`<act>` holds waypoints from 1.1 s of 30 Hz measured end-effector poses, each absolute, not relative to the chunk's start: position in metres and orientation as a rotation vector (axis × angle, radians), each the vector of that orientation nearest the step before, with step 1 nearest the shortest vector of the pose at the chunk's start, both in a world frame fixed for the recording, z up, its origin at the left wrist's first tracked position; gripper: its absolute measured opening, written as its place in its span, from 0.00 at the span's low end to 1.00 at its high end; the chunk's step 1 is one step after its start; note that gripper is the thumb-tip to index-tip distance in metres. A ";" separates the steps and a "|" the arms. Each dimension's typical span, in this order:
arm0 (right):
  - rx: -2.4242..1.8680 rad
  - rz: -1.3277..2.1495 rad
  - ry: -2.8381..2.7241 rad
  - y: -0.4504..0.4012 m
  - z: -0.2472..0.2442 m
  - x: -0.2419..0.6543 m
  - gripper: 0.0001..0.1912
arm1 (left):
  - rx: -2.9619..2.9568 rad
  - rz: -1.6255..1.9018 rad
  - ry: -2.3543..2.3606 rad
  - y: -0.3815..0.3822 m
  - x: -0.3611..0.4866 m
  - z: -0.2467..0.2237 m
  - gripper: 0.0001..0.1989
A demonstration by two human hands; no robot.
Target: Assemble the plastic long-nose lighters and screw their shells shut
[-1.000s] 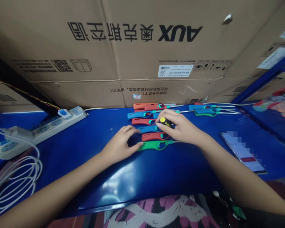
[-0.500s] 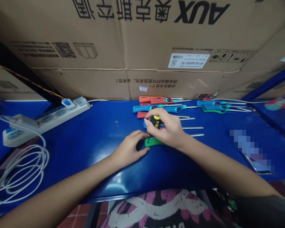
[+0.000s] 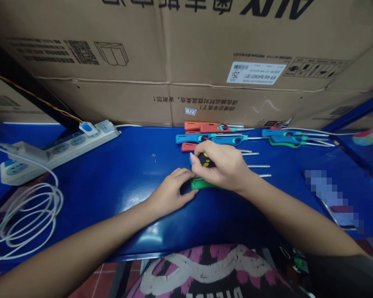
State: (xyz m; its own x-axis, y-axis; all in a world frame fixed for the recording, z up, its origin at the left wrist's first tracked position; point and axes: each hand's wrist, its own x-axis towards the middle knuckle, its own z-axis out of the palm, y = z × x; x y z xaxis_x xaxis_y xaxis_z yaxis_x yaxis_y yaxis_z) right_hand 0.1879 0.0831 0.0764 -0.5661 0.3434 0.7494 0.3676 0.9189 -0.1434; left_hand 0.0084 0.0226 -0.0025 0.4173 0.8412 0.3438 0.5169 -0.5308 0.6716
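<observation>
My right hand (image 3: 225, 165) grips the black and yellow handle of a screwdriver (image 3: 204, 160) above a green stick lighter (image 3: 202, 183). In the earlier frame its dark shaft points down at the lighter's handle; now the shaft is hardly visible. At the lighter's left end, my left hand (image 3: 170, 190) pinches the butt between thumb and fingers. My right hand covers much of this lighter, and its metal tube seems to come out to the right. Just beyond lie more lighters, among them a red one (image 3: 189, 147) and a blue one (image 3: 191, 138), partly hidden.
Behind the lighters stands a large cardboard box (image 3: 118, 97). A second group of lighters (image 3: 286, 140) lies at the right, beyond a phone-like blurred object (image 3: 335, 203). A power strip (image 3: 62, 151) and a coiled white cable (image 3: 27, 223) are on the left of the blue table (image 3: 112, 174).
My left thumb and fingers have closed in on the green lighter's end. The screwdriver handle has tipped a little and its shaft shows less. The view has shifted slightly.
</observation>
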 end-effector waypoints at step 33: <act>-0.699 0.115 -2.821 0.075 0.128 0.200 0.15 | 2.262 0.951 1.075 0.029 0.008 -0.008 0.09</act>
